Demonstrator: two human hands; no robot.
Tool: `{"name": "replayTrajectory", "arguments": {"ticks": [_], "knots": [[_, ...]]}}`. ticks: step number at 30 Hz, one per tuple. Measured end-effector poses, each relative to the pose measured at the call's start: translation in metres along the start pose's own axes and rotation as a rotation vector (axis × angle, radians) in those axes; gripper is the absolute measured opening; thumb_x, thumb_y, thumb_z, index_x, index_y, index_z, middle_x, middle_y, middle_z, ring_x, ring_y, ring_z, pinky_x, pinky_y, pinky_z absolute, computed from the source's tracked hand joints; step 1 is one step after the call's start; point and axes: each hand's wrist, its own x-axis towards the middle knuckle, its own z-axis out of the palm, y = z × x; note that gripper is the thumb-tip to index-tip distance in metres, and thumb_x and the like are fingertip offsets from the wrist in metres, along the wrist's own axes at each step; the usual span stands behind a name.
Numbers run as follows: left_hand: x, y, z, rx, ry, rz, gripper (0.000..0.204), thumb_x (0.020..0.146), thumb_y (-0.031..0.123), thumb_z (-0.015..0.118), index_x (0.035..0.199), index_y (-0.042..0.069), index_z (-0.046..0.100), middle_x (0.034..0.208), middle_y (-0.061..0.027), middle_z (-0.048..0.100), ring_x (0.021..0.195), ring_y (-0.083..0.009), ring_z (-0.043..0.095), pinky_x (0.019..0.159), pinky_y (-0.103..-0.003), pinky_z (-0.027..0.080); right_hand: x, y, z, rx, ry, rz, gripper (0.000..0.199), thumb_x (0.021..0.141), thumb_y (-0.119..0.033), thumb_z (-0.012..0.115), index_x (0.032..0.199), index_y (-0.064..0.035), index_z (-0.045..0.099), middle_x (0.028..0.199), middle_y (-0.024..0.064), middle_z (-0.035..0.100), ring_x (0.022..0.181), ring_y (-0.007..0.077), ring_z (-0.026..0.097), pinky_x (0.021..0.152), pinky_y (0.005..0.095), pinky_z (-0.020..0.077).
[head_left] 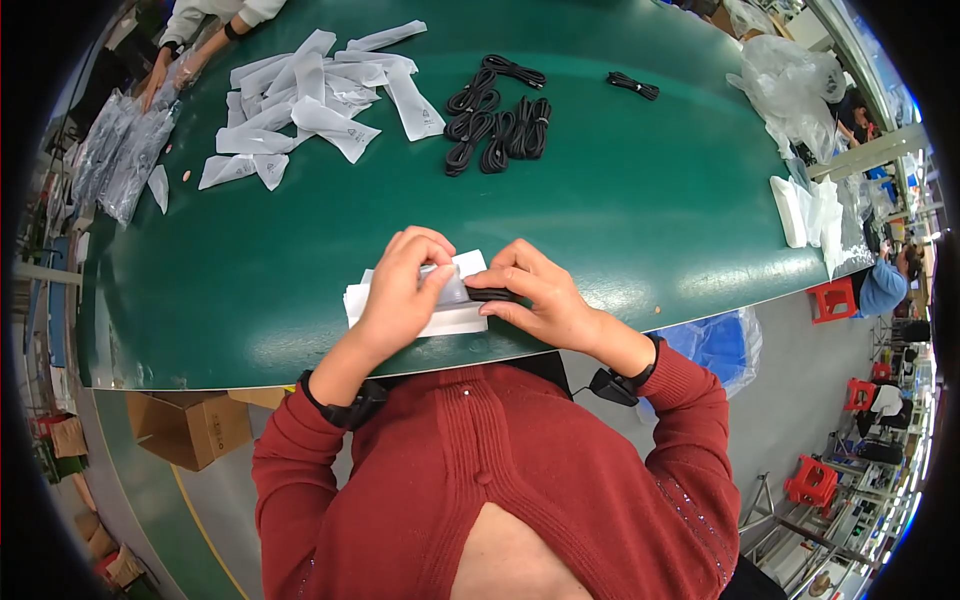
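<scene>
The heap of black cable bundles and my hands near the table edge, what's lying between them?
Nothing: in the head view, only bare green table runs from the black cable bundles down to the left hand and right hand, which hold a small clear bag.

White flat pouches (pixel 305 100) lay heaped at the surface's far left. Clear bags (pixel 125 150) (shiny, crinkled) sat beside them. A brown carton (pixel 195 430) stood below.

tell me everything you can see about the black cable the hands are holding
The black cable is a small coiled bundle, rubbery looking, lying level near the front edge of the green table. The right hand pinches it, mostly covering it; its end goes into a clear plastic bag held by the left hand, above white bags.
</scene>
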Motion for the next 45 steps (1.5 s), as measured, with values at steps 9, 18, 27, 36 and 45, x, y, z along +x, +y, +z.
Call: {"name": "replayTrajectory", "arguments": {"ticks": [9, 18, 27, 36, 45], "knots": [[0.027, -0.002, -0.032, -0.319, -0.079, -0.142, 0.009, 0.095, 0.011, 0.057, 0.092, 0.003, 0.055, 0.116, -0.0064, 0.051, 0.098, -0.0098, 0.048, 0.087, -0.026, 0.041, 0.038, 0.004, -0.021, 0.05, 0.036, -0.363, 0.034, 0.078, 0.0, 0.075, 0.11, -0.0011, 0.061, 0.1, 0.0111, 0.06, 0.087, 0.0201, 0.06, 0.072, 0.0294, 0.0517], [0.047, 0.002, -0.022, -0.644, -0.072, -0.161, 0.011, 0.094, 0.012, 0.059, 0.093, 0.001, 0.058, 0.117, -0.0089, 0.056, 0.1, -0.0162, 0.055, 0.092, -0.031, 0.045, 0.054, 0.008, -0.015, 0.235, 0.033, -0.068, 0.035, 0.082, -0.002, 0.075, 0.113, -0.0014, 0.06, 0.107, 0.0096, 0.058, 0.089, 0.0157, 0.06, 0.074, 0.0312, 0.0526], [0.083, -0.042, -0.103, -0.327, 0.476, -0.144, 0.025, 0.097, 0.012, 0.056, 0.117, -0.003, 0.057, 0.125, -0.0111, 0.057, 0.109, -0.0195, 0.058, 0.096, -0.034, 0.047, 0.094, 0.097, -0.105, -0.422, 0.219, 0.034, 0.03, 0.087, -0.011, 0.066, 0.117, -0.0085, 0.063, 0.111, 0.0118, 0.058, 0.089, 0.0265, 0.062, 0.075, 0.0338, 0.0521], [0.004, -0.006, -0.021, 0.147, -0.071, -0.014, 0.026, 0.08, -0.005, 0.068, 0.105, 0.001, 0.064, 0.106, -0.0123, 0.06, 0.082, -0.0212, 0.061, 0.07, -0.029, 0.053, 0.072, 0.285, -0.249, -1.166, 0.389, 0.369, 0.035, 0.089, -0.019, 0.063, 0.123, -0.0098, 0.059, 0.127, 0.0141, 0.057, 0.118, 0.0351, 0.054, 0.094, 0.0431, 0.0491], [-0.018, -0.009, 0.016, 0.191, -0.165, -0.044, 0.025, 0.08, 0.001, 0.072, 0.103, 0.002, 0.064, 0.1, -0.0125, 0.058, 0.081, -0.026, 0.061, 0.068, -0.033, 0.053, 0.066, 0.233, -0.167, -0.783, 0.164, 0.29, 0.038, 0.09, -0.026, 0.064, 0.12, -0.0044, 0.057, 0.124, 0.0168, 0.058, 0.128, 0.0348, 0.049, 0.097, 0.0435, 0.0473]]}}
